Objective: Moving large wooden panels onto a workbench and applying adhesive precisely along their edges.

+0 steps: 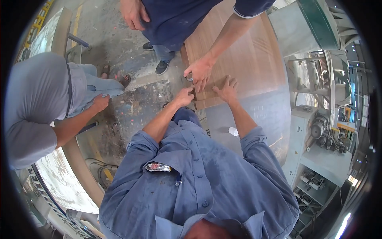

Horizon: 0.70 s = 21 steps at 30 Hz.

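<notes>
A brown wooden panel (242, 47) lies on a grey metal table surface (258, 115) in front of me. At the panel's near left corner, my left hand (184, 96) has its fingers curled in; whatever they hold, if anything, is hidden. My right hand (228, 91) rests on the panel near its front edge, thumb apart from the fingers. Just beyond my left hand, a co-worker's hand (201, 71) presses at the panel's left edge. A small round silvery object (190, 77) sits by that hand's thumb.
A white cup-like object (233, 131) lies on the metal surface near my right forearm. The co-worker stands across, at the panel's left side. Another person in grey (39, 91) is at my left. Machinery with a motor (318, 129) stands at the right.
</notes>
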Tool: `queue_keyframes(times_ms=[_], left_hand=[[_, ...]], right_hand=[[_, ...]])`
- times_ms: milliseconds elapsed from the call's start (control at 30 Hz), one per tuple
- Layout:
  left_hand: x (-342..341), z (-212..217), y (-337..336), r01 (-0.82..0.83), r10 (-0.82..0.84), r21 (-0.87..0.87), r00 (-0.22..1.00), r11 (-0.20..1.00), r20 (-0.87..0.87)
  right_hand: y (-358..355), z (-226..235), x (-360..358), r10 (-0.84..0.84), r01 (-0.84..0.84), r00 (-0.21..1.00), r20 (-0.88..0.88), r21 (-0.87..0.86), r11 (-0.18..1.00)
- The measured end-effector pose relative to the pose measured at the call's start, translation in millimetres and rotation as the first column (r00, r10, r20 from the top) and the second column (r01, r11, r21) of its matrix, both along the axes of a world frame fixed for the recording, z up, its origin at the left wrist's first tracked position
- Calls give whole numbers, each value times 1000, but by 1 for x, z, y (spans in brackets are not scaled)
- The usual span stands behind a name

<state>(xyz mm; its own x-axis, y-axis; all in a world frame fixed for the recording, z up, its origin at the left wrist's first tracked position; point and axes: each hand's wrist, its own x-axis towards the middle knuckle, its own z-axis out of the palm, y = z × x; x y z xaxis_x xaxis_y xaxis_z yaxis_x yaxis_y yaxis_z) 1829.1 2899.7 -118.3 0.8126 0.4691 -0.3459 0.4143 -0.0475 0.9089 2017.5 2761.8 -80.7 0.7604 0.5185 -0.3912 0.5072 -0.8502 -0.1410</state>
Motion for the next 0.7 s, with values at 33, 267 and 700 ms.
queue_keyframes(times_ms=[33, 267, 700], left_hand=[[0, -2, 1, 46, -47, -17, 998, 999, -42], [-2, -2, 3, 164, -164, -59, 986, 985, 0], [10, -27, -6, 111, -96, 225, 993, 968, -74]], right_hand=[[1, 1, 0, -16, 16, 1000, 26, -31, 999], [4, 4, 0, -7, 6, 999, -33, -13, 1000], [-8, -16, 7, 21, -20, 999, -25, 38, 999]])
